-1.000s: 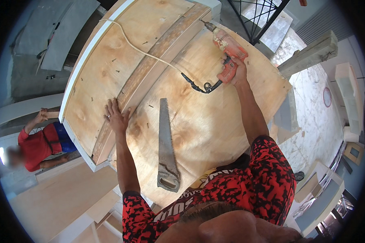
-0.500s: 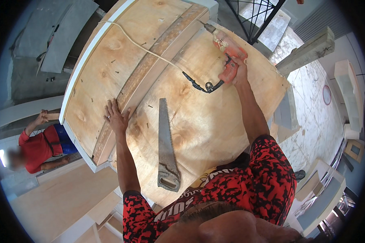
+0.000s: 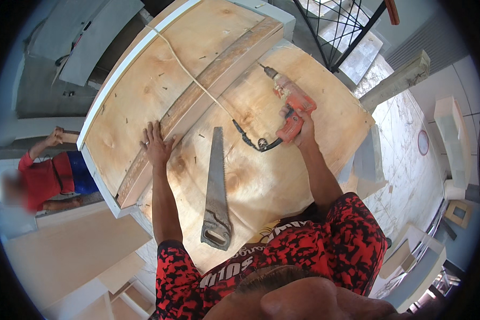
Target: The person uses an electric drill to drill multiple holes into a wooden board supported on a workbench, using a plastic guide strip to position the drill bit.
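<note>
My left hand (image 3: 157,146) rests with fingers spread on a long wooden batten (image 3: 216,88) that crosses the plywood panel (image 3: 261,176). In my right hand (image 3: 304,130) is a red power drill (image 3: 296,98), its grip wrapped by my fingers. The drill lies level above the panel, bit pointing away to the far left and apart from the batten. From its grip runs a black-ended, pale cord (image 3: 192,74) across the batten. Between my forearms a handsaw (image 3: 216,186) lies on the panel, handle toward me.
Several loose screws (image 3: 162,73) are scattered over the plywood. At left a person in a red shirt (image 3: 47,178) holds a piece of wood by the panel's edge. A timber post (image 3: 397,80) stands off the right side, and plywood boxes (image 3: 74,250) lie lower left.
My right hand has drawn the drill back toward me, away from the batten's far end, and the cord's near end has come along. My left hand stays on the batten.
</note>
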`<state>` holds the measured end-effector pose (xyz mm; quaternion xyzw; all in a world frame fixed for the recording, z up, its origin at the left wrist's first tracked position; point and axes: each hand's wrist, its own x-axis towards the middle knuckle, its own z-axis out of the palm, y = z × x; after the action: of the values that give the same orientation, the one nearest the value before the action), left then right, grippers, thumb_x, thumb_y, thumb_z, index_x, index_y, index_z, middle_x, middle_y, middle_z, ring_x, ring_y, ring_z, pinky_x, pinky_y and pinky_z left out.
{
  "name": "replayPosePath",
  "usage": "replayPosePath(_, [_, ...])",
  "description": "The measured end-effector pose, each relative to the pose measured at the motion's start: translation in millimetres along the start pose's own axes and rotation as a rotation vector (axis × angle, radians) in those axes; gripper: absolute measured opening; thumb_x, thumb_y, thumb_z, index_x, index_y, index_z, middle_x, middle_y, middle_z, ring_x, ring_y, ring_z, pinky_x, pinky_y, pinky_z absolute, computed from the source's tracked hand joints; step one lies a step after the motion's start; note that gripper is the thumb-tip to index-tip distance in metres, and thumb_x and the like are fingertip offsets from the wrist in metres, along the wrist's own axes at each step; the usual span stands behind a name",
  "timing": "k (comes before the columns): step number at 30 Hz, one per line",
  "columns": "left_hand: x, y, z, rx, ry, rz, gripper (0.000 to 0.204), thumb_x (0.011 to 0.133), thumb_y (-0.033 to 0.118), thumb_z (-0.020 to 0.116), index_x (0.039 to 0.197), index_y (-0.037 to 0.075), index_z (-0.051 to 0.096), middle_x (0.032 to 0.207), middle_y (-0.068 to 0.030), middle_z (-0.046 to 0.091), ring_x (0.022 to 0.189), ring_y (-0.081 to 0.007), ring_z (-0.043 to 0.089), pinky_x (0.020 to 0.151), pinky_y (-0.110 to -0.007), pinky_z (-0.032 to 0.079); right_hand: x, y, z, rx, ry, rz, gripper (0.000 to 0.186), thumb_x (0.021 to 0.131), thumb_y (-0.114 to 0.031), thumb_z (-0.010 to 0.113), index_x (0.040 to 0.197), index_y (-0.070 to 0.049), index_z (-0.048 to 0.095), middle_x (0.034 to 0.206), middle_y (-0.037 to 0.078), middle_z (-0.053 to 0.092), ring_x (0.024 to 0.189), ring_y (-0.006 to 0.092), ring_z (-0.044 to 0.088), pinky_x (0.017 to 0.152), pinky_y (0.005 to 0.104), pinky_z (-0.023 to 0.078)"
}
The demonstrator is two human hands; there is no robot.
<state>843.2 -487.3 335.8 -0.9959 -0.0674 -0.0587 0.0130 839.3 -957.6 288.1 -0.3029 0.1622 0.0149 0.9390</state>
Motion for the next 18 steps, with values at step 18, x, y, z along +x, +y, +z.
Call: replayPosePath(18, [-4, 6, -12, -0.009, -0.080, -0.083, 0.086, 0.079, 0.056, 0.067, 0.150, 0.029, 0.026, 0.158, -0.0019, 0.023, 0.146, -0.0299, 0.018, 0.114, -0.062, 0.015, -104, 63, 86, -0.236, -0.007, 0.000, 0.043, 0.087, -0.007, 0.058, 0.126, -0.005, 0.040, 0.106, 0.013, 0.056, 0.101, 0.0276, 0.060, 0.086, 0.0489, 0.056])
